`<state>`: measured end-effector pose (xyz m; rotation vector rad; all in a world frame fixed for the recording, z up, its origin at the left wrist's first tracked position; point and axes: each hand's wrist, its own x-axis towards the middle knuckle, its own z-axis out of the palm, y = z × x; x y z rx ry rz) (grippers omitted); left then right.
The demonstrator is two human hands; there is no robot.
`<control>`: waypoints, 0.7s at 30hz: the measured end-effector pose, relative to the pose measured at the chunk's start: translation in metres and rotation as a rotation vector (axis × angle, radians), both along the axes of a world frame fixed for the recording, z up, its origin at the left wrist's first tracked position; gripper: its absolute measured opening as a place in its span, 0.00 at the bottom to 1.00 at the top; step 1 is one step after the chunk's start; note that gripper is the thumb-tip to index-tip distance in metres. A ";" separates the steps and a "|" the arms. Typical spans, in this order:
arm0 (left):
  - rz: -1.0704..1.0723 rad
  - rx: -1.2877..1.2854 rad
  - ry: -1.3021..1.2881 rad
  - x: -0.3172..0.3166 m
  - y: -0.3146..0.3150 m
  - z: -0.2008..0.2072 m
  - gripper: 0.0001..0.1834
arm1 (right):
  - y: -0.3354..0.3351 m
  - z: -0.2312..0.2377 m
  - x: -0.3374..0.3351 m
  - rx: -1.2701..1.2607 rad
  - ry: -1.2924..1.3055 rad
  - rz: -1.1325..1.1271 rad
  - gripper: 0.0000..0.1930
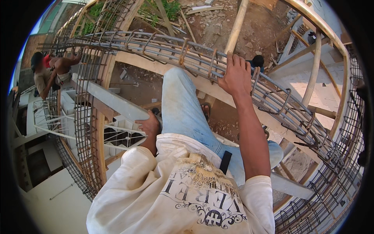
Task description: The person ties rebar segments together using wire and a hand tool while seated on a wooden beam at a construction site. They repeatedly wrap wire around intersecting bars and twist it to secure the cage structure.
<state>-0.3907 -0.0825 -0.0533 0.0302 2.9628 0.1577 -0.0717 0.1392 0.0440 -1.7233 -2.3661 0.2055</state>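
My right hand is closed over the top bars of a long rebar cage, fingers curled over its far side. The cage crosses in front of me, its steel rods bound by square stirrups, with a wooden formwork board along its near side. At my left hip, my left hand grips the edge of a grey concrete beam, fingers bent over its top. A similar grey beam end shows to my right; what joins the two is hidden by my body.
An upright rebar cage and boards stand at left, where another person perches. Wooden poles rise ahead. Someone's dark head shows below, beyond the cage. Rubble-strewn earth lies far beneath; more rebar runs at right.
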 end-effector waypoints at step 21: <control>-0.021 -0.042 0.068 -0.002 -0.005 -0.015 0.64 | -0.004 0.006 0.002 0.021 -0.018 0.012 0.43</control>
